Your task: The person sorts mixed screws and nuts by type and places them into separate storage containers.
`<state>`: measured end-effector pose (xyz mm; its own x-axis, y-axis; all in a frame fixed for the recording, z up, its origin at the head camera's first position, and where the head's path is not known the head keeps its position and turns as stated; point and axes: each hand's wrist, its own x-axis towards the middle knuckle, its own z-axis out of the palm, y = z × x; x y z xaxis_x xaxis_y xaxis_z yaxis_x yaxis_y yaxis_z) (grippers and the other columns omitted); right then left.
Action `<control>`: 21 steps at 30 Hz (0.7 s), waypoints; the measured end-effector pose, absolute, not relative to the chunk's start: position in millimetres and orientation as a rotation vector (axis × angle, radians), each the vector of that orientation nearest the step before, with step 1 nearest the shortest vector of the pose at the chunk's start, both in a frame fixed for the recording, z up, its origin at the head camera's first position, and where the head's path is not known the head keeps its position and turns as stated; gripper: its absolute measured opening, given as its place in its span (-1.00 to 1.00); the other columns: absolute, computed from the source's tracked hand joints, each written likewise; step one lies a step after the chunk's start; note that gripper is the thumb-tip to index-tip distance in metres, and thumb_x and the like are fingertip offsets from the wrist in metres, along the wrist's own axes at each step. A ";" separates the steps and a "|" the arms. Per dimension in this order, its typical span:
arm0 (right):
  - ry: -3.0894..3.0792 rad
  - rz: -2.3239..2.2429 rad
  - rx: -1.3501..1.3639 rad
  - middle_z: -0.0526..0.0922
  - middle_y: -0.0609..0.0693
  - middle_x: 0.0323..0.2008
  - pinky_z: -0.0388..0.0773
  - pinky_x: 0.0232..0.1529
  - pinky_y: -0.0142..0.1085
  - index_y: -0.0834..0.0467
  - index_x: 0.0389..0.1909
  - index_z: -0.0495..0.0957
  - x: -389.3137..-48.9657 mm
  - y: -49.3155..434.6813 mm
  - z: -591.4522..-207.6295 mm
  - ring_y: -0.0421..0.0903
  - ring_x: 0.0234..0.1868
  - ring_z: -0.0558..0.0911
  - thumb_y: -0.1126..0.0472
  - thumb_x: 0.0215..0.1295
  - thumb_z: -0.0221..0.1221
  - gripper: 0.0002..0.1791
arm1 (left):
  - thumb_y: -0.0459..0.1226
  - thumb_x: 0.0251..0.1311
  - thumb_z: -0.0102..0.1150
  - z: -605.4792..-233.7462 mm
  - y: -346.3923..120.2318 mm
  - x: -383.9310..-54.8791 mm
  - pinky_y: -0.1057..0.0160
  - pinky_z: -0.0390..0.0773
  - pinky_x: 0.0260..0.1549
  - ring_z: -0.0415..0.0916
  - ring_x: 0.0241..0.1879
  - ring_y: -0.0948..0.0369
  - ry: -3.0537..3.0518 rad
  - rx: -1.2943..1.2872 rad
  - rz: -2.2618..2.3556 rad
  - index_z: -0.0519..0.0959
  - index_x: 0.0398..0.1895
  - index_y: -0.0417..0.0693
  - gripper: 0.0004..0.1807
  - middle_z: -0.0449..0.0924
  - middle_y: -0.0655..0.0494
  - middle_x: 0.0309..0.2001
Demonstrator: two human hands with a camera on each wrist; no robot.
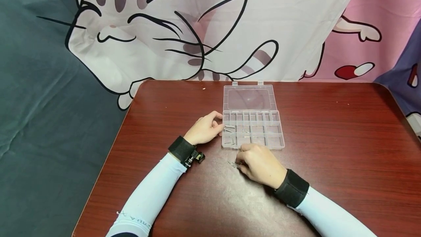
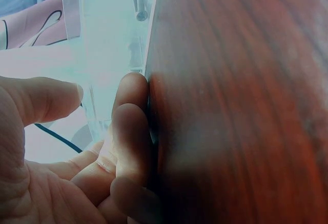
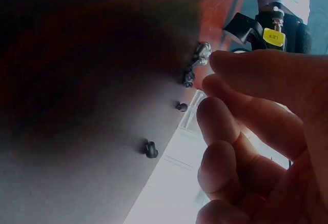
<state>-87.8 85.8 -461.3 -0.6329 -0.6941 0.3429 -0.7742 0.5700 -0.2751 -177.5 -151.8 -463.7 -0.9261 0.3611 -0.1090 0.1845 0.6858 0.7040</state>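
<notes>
A clear plastic compartment box (image 1: 267, 133) lies on the table with its lid (image 1: 249, 97) folded back, away from me. Several small silvery screws (image 1: 229, 127) lie in its left compartments. My left hand (image 1: 205, 128) is at the box's left side; in the left wrist view its fingers (image 2: 132, 137) rest along the side wall, the thumb held apart. My right hand (image 1: 260, 164) is in front of the box, fingers bent, beside a small pile of loose screws (image 1: 232, 164). In the right wrist view, the thumb and fingertips are close to the screws (image 3: 201, 55), with nothing visible between them.
The reddish-brown wooden table (image 1: 329, 138) extends on both sides of the box. Behind its far edge hangs a cloth (image 1: 289, 10) with a cartoon cat. A tiny white speck (image 1: 204, 88) lies near the far edge. Both wrists wear black bands (image 1: 292, 188).
</notes>
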 end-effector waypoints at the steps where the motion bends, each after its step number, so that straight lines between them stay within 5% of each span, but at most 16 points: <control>1: -2.607 0.595 1.234 0.39 -0.25 -0.52 0.44 -0.44 -0.26 -0.11 -0.57 0.60 -87.4 85.7 -461.9 -0.25 -0.49 0.45 0.17 -0.08 0.39 -0.85 | -0.02 0.34 0.02 -463.8 -151.7 -177.5 0.21 0.44 -0.28 0.54 -0.47 0.28 2.659 0.439 1.071 0.43 0.25 0.03 -0.53 0.64 0.27 -0.49; 21: -2.629 0.588 1.238 0.33 -0.31 -0.56 0.40 -0.52 -0.30 -0.15 -0.66 0.49 -86.6 83.8 -467.7 -0.30 -0.54 0.39 0.22 -0.15 0.38 -0.74 | 0.00 0.34 0.02 -464.2 -151.6 -177.5 0.22 0.44 -0.30 0.53 -0.48 0.28 2.662 0.432 1.064 0.43 0.25 0.05 -0.53 0.64 0.30 -0.49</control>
<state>-86.6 83.8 -467.7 -0.6384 -0.6997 0.3208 -0.7697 0.5759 -0.2755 -177.5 -151.6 -464.2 -0.9270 0.3577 -0.1126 0.1816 0.6909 0.6997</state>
